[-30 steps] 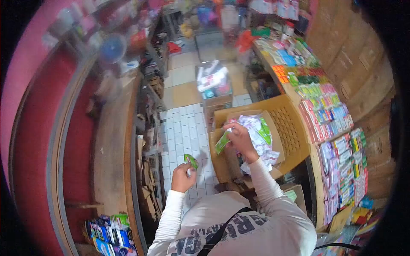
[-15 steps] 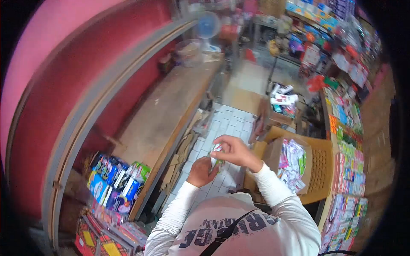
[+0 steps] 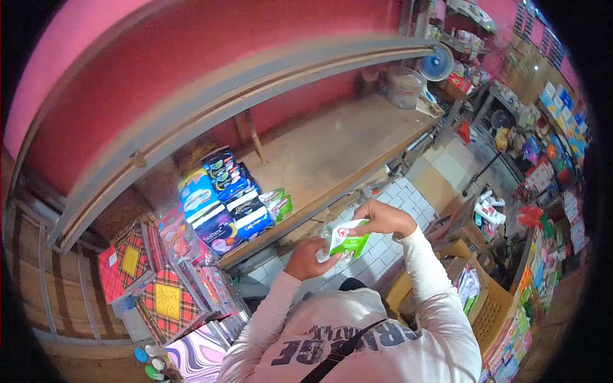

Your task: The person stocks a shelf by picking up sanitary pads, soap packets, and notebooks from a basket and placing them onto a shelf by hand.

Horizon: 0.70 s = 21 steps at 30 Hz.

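Observation:
A small green and white packet (image 3: 350, 244) is held between my two hands in front of my chest, above the tiled floor. My left hand (image 3: 308, 259) is closed on its left edge, with the thumb along the bottom. My right hand (image 3: 387, 220) pinches the upper right part. Some clear plastic shows at the packet's left side. On the wooden shelf nearby stand similar green packs (image 3: 277, 205), beside stacked dark blue packs (image 3: 246, 212) and a purple Softex pack (image 3: 215, 232).
The long wooden shelf (image 3: 325, 159) runs along the red wall, with a clear tub (image 3: 405, 87) and a blue fan (image 3: 435, 62) at its far end. Plaid-covered books (image 3: 167, 300) are stacked at lower left. A yellow chair (image 3: 495, 313) bearing a box stands at right.
My view has swung left, bringing the shelf packs and plaid books further into sight. The packet between my hands is now turned so its green and white face shows.

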Available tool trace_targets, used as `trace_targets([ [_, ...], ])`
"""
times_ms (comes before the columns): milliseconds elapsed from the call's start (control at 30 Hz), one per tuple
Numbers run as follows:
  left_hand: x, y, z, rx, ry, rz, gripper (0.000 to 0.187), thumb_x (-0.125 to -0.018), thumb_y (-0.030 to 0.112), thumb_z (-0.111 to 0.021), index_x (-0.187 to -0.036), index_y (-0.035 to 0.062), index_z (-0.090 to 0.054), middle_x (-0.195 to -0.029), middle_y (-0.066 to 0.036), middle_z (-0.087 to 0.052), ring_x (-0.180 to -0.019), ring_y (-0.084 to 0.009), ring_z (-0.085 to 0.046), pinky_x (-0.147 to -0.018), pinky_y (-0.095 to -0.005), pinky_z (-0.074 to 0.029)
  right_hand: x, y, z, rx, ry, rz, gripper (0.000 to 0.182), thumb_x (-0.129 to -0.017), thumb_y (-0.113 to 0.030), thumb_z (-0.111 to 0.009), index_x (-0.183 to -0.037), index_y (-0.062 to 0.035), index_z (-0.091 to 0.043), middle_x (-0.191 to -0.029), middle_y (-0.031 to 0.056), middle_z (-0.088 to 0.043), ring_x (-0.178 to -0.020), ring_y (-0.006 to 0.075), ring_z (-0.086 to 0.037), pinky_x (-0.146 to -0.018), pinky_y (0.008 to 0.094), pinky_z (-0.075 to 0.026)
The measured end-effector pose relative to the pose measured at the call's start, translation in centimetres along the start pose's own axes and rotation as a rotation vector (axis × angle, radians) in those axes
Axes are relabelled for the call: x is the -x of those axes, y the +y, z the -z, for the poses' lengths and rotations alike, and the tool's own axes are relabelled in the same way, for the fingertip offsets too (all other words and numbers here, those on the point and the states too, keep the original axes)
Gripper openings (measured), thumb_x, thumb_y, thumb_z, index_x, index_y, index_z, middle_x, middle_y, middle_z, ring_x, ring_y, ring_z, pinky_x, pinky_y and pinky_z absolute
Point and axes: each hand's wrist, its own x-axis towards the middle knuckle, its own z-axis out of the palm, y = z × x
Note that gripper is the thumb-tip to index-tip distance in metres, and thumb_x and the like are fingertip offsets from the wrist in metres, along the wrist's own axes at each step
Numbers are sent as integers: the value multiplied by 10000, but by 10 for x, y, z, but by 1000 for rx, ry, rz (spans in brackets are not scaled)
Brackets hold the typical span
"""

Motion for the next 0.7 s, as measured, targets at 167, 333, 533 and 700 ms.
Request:
trace_targets([
  [167,34,-39,31,-124,233,152,208,-723,104,-723,-684,52,-526,-676,-112,-567,-679,-323,-596,-628,-389,-473,-59,-18,13,308,169,98,265,-856,-228,-738,-996,-3,-736,-826,181,-726,-701,198,-681,-679,349,-513],
  [333,34,-60,54,-155,284,300,171,-707,44,-664,-721,36,-494,-692,-124,-522,-676,-310,-554,-644,-386,-458,-147,-29,28,417,348,314,240,-873,-174,-669,-1016,10,-723,-912,267,-685,-860,410,-685,-794,457,-520],
  [533,35,-46,59,-179,454,390,139,-694,24,-646,-713,26,-508,-720,-166,-558,-708,-375,-571,-670,-423,-466,-267,0,13,408,315,343,210,-866,-128,-623,-1004,-15,-734,-937,257,-688,-928,409,-678,-841,460,-522],
  [700,45,-51,54,-180,531,480,151,-697,7,-650,-727,33,-505,-772,-182,-593,-728,-390,-595,-697,-438,-484,-334,27,-14,441,212,242,208,-848,-131,-644,-1007,-41,-743,-952,236,-699,-927,385,-686,-846,450,-525],
])
